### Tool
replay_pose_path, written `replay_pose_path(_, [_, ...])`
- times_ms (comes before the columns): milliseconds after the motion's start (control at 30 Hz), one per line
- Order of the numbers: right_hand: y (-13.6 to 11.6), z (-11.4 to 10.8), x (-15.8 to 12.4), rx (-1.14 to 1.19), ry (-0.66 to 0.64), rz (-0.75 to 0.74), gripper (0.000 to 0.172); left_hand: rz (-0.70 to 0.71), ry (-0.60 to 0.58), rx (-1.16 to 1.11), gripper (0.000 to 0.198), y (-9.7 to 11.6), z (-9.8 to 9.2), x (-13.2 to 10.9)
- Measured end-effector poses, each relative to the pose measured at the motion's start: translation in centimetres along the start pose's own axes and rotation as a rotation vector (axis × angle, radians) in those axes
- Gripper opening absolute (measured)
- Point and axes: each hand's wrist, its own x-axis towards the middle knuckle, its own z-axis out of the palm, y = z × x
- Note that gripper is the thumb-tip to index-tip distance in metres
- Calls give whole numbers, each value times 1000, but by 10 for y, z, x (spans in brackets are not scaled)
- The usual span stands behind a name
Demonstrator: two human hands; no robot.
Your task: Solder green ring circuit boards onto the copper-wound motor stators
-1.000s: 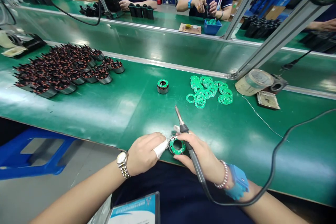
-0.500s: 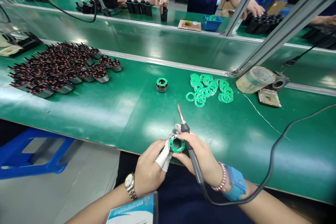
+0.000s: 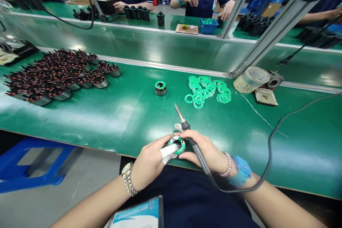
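Observation:
Near the table's front edge, my left hand (image 3: 151, 162) grips a motor stator (image 3: 182, 145) topped with a green ring-shaped circuit board. A white-covered finger of that hand reaches over the board into its central hole. My right hand (image 3: 207, 149) holds a soldering iron (image 3: 196, 148), its tip pointing up and away to the left, while thumb and fingers also touch the stator's right side. Beyond them a second stator (image 3: 160, 88) with a green ring board stands upright on the table. A loose pile of green ring boards (image 3: 210, 89) lies to its right.
Many wound stators (image 3: 58, 74) crowd the left of the green table (image 3: 128, 114). At right stand a round container (image 3: 251, 79) and a small sponge tray (image 3: 266, 97), near a strand of solder wire (image 3: 263, 115). The iron's cable (image 3: 269, 149) loops rightward. Co-workers sit across.
My left white-covered finger has moved from the stator's side into the ring's hole, and the board has turned. The view has shifted slightly. Across the table, a co-worker's hand has left a black part.

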Motion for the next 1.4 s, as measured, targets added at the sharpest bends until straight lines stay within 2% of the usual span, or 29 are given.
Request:
replay_pose_path(333, [6, 3, -4, -85, 21, -42, 34, -20, 15, -37, 28, -2, 3, -3])
replay_pose_path(500, [5, 2, -5, -61, 50, 16, 43, -43, -12, -43, 27, -3, 5, -4])
replay_pose_path(600, [1, 4, -9, -98, 122, 77, 46, -83, 67, -23, 25, 1, 11, -3])
replay_pose_path(733, [-5, 10, -14, -86, 209, 170, 40, -267, 192, -50, 39, 12, 24, 0])
replay_pose_path(800, [-6, 11, -15, -84, 239, 176, 37, -345, 199, -94, 52, 16, 28, -1])
replay_pose_path(867, [-7, 9, -15, -122, 236, 143, 32, -358, 178, -181, 58, 17, 27, -4])
replay_pose_path(967, [-8, 1, -12, -178, 189, 108, 27, -292, 117, -259, 43, 9, 15, -8])
replay_pose_path(1067, [-9, -4, -10, -175, 128, 107, 33, -132, 120, -144, 28, -7, 1, -5])
replay_pose_path(1167, [-9, -3, -9, -178, 122, 68, 35, 56, 149, -25, 23, -21, -7, 2])
replay_pose_path(1233, [-8, -1, -9, -185, 136, 41, 32, 144, 127, -21, 23, -27, -9, 6])
replay_pose_path(1300, [-7, 0, -9, -186, 144, 27, 31, 194, 124, -29, 23, -29, -8, 8])
replay_pose_path(1400, [-7, 0, -9, -183, 156, 19, 31, 171, 176, -15, 21, -27, -3, 7])
